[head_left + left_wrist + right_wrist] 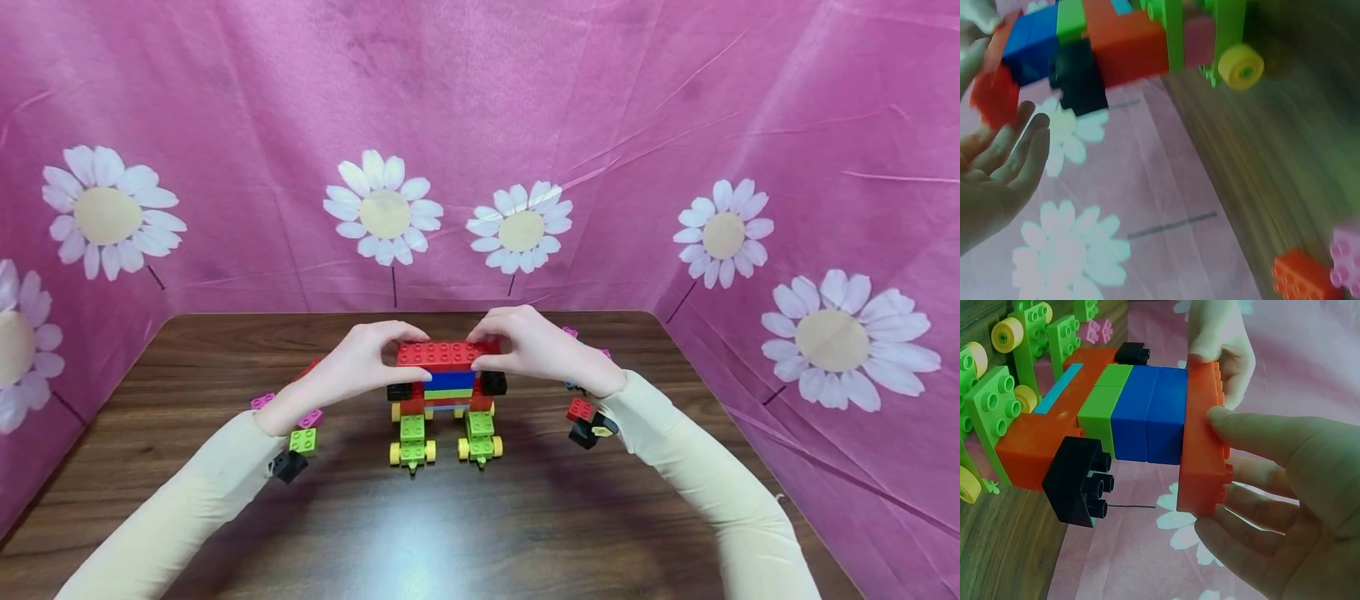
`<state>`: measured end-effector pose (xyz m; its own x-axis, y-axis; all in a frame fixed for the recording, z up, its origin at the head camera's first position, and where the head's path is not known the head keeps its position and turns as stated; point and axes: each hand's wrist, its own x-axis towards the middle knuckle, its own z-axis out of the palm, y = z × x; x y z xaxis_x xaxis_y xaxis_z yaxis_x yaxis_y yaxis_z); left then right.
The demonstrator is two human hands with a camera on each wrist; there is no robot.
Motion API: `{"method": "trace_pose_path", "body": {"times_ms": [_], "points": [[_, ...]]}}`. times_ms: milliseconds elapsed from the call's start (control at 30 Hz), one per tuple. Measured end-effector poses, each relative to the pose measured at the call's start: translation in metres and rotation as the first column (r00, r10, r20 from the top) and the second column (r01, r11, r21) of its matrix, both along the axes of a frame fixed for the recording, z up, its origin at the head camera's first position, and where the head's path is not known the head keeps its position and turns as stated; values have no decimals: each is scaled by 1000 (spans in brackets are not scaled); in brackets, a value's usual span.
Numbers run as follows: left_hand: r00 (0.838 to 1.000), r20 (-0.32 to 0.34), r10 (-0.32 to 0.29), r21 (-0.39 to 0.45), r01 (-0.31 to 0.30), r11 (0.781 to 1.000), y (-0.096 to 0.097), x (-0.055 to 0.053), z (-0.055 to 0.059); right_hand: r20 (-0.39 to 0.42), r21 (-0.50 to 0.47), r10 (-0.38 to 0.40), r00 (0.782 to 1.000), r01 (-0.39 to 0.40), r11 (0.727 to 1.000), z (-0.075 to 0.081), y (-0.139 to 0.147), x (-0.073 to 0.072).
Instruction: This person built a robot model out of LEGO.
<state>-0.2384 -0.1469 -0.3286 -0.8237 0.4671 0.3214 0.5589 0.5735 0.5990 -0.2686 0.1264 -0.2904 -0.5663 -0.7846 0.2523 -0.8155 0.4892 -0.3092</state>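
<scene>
The left hand (367,358) and right hand (525,342), half curled, each pinched one end of the studded red bricks (438,357) between thumb and fingers. Directly below both hands, smooth, boxy blue bricks (450,381) stood above round yellow wheels (395,454), with knobbed black bricks (493,383) jutting sideways, over the wood-grained table (315,533).

Our head view was bright, with white glare and soft shadows on the counter (517,525). We found the left wrist view hazy and blurred.
</scene>
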Motion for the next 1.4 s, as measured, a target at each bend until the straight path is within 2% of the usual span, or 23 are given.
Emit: {"method": "trace_pose_path", "body": {"times_ms": [100, 233, 333, 433, 567, 733, 833, 1100, 1167, 1400], "points": [[999, 4, 42, 32, -42, 999, -14, -1, 3, -9, -11, 4, 1000, -4, 1000, -1, 1, 0], [987, -2, 159, 19, -159, 987, -40, -7, 0, -9, -28, 12, 1000, -12, 1000, -2, 1, 0], [967, -26, 255, -19, -256, 967, -64, -15, -12, -10, -36, 14, 1000, -15, 999, -3, 2, 1], [951, -12, 309, -56, -309, 949, -87, -24, -28, -4, -37, 12, 1000, -12, 999, -4, 3, 1], [949, 43, 314, -127, -306, 943, -111, -31, -45, 0, -31, 2, 1000, -2, 1000, -4, 3, 1], [944, 112, 310, -209, -283, 936, -126, -33, -56, -3, -32, 0, 1000, 0, 999, -4, 4, 1], [935, 147, 321, -258, -277, 925, -128, -34, -58, 0, -37, 4, 1000, -4, 999, -4, 4, 2], [924, 182, 337, -364, -256, 896, -124, -35, -62, 1, -47, 6, 1000, -6, 999, -5, 4, 2], [921, 190, 341, -374, -254, 892, -122, -35, -63, 0, -50, 4, 1000, -4, 999, -6, 4, 2], [925, 189, 330, -373, -243, 895, -121, -38, -66, -6, -50, 9, 1000, -9, 999, -6, 4, 2]]}}
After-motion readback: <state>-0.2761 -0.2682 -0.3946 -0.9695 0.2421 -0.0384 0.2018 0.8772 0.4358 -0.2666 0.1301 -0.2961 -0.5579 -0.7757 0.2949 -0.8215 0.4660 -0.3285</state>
